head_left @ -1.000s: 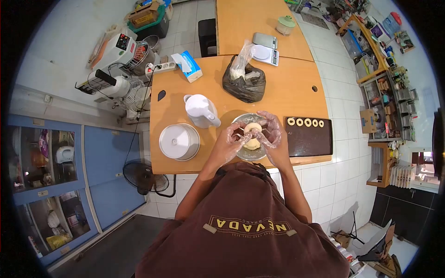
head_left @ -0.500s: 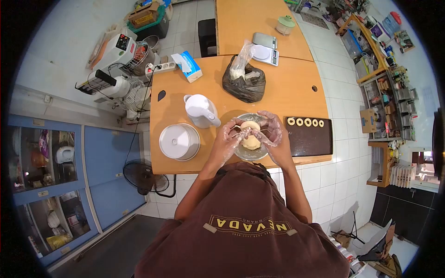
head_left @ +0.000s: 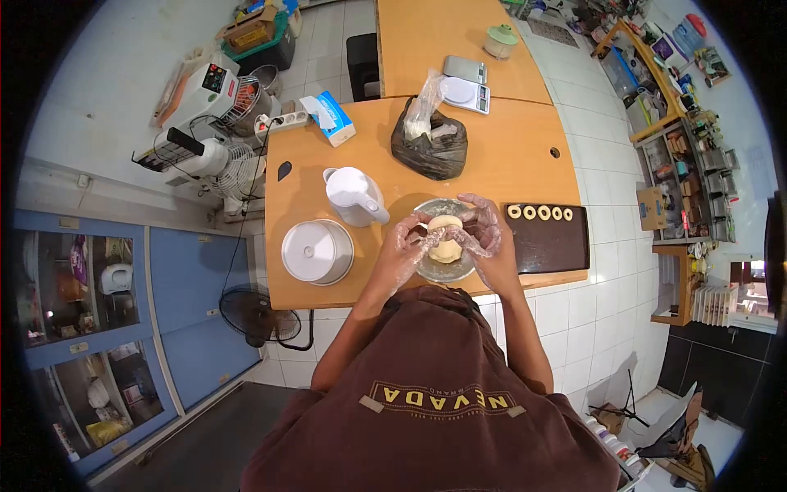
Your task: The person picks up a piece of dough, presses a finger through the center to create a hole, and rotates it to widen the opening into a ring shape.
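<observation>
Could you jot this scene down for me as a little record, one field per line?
Left hand: smeared white, holding a dough piece
Right hand: smeared white, holding the same piece
Bowl: below the hands, more dough in it
Tray: dark, five dough rings along its far side
Left of bowl: white jug, white round tub
Beyond bowl: black plastic bag

Tan table [head_left: 512, 180]: bowl [head_left: 439, 207] underneath left hand [head_left: 407, 244] and right hand [head_left: 486, 236], tray [head_left: 549, 250] just beside the right, jug [head_left: 354, 195] just beside the left, tub [head_left: 316, 252] farther out on that side. Beyond both, black bag [head_left: 436, 156] straight ahead; tissue box [head_left: 336, 123] ahead and left, past jug. Well ahead, second table [head_left: 426, 37] abuts the first; scale [head_left: 466, 94] at the seam, jar [head_left: 500, 43] farther out.
</observation>
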Available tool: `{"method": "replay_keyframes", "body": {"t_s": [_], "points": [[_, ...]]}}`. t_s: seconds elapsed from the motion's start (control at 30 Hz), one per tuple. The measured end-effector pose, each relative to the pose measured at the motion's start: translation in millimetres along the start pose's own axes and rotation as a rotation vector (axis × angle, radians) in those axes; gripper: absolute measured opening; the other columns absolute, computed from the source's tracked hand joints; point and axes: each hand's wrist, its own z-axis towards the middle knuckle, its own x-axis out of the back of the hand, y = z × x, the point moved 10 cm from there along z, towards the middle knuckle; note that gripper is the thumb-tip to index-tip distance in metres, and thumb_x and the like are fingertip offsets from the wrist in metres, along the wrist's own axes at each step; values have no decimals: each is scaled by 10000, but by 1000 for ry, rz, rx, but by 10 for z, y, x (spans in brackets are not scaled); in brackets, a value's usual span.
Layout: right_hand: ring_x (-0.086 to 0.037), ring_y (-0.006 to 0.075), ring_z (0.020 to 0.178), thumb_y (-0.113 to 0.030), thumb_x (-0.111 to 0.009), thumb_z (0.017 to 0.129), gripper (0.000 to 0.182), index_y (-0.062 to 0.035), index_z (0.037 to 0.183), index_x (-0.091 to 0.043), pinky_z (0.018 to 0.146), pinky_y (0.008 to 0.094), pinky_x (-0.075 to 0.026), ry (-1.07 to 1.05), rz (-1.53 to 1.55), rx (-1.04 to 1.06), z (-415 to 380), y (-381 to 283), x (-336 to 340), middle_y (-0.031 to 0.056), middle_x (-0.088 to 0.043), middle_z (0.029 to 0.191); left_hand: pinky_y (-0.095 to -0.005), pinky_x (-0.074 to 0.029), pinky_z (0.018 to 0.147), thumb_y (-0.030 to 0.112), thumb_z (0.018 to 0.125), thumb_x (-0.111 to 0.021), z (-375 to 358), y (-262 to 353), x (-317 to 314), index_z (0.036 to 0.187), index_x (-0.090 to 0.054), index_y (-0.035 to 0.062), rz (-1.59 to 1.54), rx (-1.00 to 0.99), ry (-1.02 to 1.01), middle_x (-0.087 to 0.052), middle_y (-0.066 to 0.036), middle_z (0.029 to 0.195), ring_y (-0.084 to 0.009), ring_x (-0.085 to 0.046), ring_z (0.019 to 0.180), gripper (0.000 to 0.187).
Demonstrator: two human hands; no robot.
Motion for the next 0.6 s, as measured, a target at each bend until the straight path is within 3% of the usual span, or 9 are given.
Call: {"method": "replay_keyframes", "body": {"t_s": [0.23, 0.5, 0.6], "points": [[-652, 153, 1068, -8, -716, 947, 459, 11, 1373, -546, 946, 310, -530, 12, 8, 7, -15, 63, -16, 91, -657, 1188, -234, -471, 720, 194, 983, -731, -4, 5, -34, 1230, -609, -10, 56, 10, -65, -669, -25, 1009, -64, -603, 892, 343], [-675, 178, 1090, -8, -704, 946, 319, 18, 1264, -683, 950, 326, -542, -40, -50, 52, -52, -6, -24, 111, -719, 1147, -235, -487, 756, 188, 985, -723, -20, 35, -65, 1222, -620, -6, 32, -23, -90, -668, -26, 1028, -66, -600, 900, 323], [-669, 180, 1092, -7, -707, 943, 345, 1, 1287, -688, 960, 328, -538, -39, -93, 38, -61, -6, -21, 108, -712, 1175, -243, -478, 753, 153, 999, -691, -9, -22, -53, 1219, -622, 16, -53, 15, -76, -658, -16, 1033, -74, -593, 885, 268]]}}
